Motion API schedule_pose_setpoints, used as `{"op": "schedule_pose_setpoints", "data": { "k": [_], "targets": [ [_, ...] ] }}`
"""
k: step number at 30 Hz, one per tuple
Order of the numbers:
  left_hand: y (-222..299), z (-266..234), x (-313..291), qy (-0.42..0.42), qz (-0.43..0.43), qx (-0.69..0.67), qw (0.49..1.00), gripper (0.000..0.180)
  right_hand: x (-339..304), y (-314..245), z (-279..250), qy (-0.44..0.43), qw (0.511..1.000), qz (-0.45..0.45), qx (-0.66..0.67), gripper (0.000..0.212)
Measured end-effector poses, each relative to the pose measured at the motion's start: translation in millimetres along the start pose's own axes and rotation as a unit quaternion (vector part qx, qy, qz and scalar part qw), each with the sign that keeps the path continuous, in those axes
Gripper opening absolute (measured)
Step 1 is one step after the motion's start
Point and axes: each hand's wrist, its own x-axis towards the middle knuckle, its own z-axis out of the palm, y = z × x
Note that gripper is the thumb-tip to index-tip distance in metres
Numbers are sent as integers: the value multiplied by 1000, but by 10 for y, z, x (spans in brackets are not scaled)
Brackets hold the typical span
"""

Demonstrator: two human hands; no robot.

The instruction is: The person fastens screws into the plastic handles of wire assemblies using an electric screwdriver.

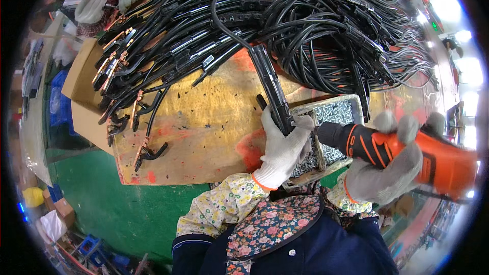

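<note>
Gripping handle [273,85], left hand [285,154]; driver [378,147], right hand [389,175].
Likely braced against thrust, with screws [335,114] handy beside left fingers.

A slim black handle [271,84] is slanting toward the far left. Beside its near end, an orange-black power driver [433,154] is pointing left.

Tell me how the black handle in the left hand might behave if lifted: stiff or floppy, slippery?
The black handle looks stiff, being straight and tubular. Its cable probably flexes and trails, given its curve. The handle's glossy surface could be somewhat slippery.
</note>
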Motion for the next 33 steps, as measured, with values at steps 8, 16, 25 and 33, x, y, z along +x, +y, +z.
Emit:
{"op": "schedule_pose_setpoints", "data": {
  "k": [8, 16, 25, 33],
  "targets": [
    [-8, -17, -15, -15, 27, -18, 999, 57, 121, -49, -48, -74, 995, 58, 28, 45],
    [-29, -50, 71, -13, -10, -23, 1000, 60, 79, -87, 215, -77, 957, 166, 227, 35],
    [-45, -55, 44, -22, 30, -34, 999, 77, 357, -357, 196, 125, 504, 587, 621, 39],
    [-1, -76, 54, -43, 9, -49, 998, 65, 333, -283, 270, 93, 518, 546, 652, 37]
  ]
}}
